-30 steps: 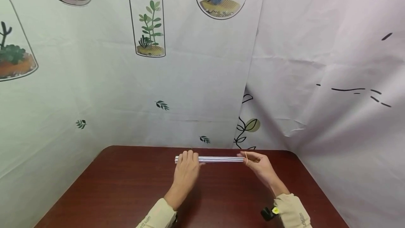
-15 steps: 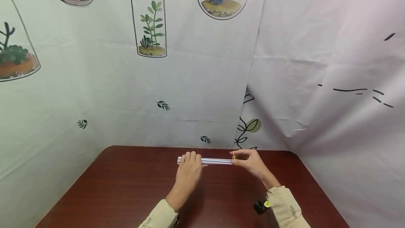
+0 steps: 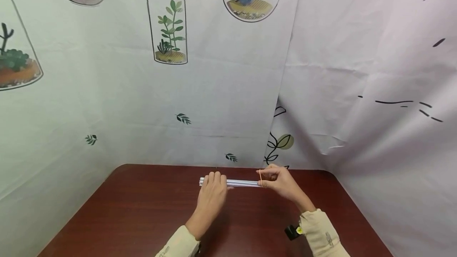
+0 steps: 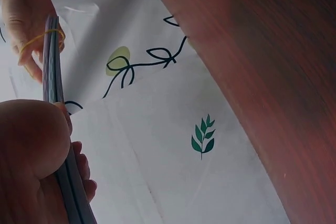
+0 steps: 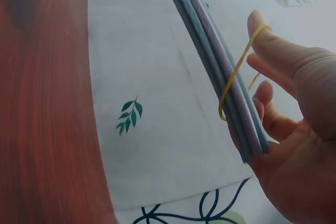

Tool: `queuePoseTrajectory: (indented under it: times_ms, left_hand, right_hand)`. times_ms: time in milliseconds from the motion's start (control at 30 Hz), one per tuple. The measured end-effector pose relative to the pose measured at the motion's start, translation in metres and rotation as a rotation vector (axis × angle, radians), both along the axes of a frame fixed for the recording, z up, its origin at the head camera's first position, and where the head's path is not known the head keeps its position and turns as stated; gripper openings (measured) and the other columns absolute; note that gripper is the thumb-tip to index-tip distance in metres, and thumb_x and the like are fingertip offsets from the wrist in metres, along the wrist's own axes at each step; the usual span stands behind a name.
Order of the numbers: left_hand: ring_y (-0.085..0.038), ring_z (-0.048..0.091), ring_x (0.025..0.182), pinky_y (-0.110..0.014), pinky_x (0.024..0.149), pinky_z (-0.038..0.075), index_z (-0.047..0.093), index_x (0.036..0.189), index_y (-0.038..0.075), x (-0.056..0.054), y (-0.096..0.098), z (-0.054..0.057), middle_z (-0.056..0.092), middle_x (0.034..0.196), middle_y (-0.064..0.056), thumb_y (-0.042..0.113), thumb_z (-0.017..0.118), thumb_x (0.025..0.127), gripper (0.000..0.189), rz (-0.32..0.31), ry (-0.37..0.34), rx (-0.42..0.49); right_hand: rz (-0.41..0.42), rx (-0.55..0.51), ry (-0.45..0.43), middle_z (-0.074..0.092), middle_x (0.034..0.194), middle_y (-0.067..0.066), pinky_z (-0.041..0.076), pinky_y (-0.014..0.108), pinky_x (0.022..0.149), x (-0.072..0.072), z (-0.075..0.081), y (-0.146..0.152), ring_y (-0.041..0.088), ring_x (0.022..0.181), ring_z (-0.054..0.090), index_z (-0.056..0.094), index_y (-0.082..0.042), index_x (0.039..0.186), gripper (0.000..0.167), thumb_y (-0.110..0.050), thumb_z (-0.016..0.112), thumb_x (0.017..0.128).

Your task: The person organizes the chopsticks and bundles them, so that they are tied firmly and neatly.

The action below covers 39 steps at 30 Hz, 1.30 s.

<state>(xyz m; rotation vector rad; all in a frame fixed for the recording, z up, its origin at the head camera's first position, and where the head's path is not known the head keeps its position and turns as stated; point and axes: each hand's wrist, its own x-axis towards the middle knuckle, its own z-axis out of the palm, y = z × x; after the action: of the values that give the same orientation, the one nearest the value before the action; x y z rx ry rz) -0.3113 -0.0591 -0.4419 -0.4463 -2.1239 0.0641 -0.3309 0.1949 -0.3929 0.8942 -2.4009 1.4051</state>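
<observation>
Head view: the left grip (image 3: 212, 196) reaches in with the back of the hand up, fingers curled over a bundle of sticks (image 3: 242, 183), so yeah, clamped on those. A short stub pokes out left of it and the longer stretch runs off to its right. At that end the right grip (image 3: 283, 182) angles in, bent fingers hooked into a rubber band (image 3: 261, 177), thumb and finger tips apart. Sleeves (image 3: 321, 231) come in below both, with the counter (image 3: 143, 209) underneath and patterned cloth (image 3: 221, 94) behind.

Left wrist view: left grip's right up close, fingertips showing round the other side of the sticks. The bundle runs away from it toward the right grip, whose fingers point downward, and the band loops around the sticks near their far end.

Right wrist view: palm side of the right grip, band stretched off its upper digit and across the front of the bundle. The stick ends sit right by the palm; can't tell if they're touching it.
</observation>
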Motion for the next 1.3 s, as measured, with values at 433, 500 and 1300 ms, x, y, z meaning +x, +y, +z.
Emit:
queuePoseTrajectory:
  times_ms: [433,500,1300]
  left_hand:
    - [-0.024,0.038,0.073,-0.035,0.069,0.035,0.048,0.079,0.005,0.001,0.0,0.003,0.042,0.076,-0.008,0.041,0.076,0.078,0.046,0.017,-0.004,0.008]
    - [-0.025,0.039,0.074,-0.035,0.07,0.035,0.049,0.08,0.005,0.002,0.0,0.006,0.043,0.077,-0.008,0.04,0.077,0.078,0.045,0.022,-0.005,0.012]
    - [-0.027,0.043,0.073,-0.037,0.071,0.038,0.049,0.076,0.005,0.011,0.005,0.018,0.045,0.076,-0.009,0.033,0.081,0.074,0.042,0.088,0.024,0.079]
  right_hand:
    - [-0.034,-0.055,0.414,0.068,0.101,0.017,0.053,0.021,0.074,0.033,-0.004,-0.019,0.025,0.087,0.066,0.074,0.006,0.1,0.036,0.012,0.083,0.066]
    - [-0.017,-0.093,0.451,0.067,0.099,0.019,0.052,0.021,0.072,0.042,0.001,-0.021,0.022,0.083,0.066,0.073,0.009,0.1,0.036,0.016,0.082,0.065]
    - [-0.373,-0.528,-0.069,0.067,0.079,0.009,0.051,0.034,0.042,0.057,-0.01,-0.022,0.007,0.069,0.069,0.058,0.007,0.131,0.057,-0.006,0.081,0.081]
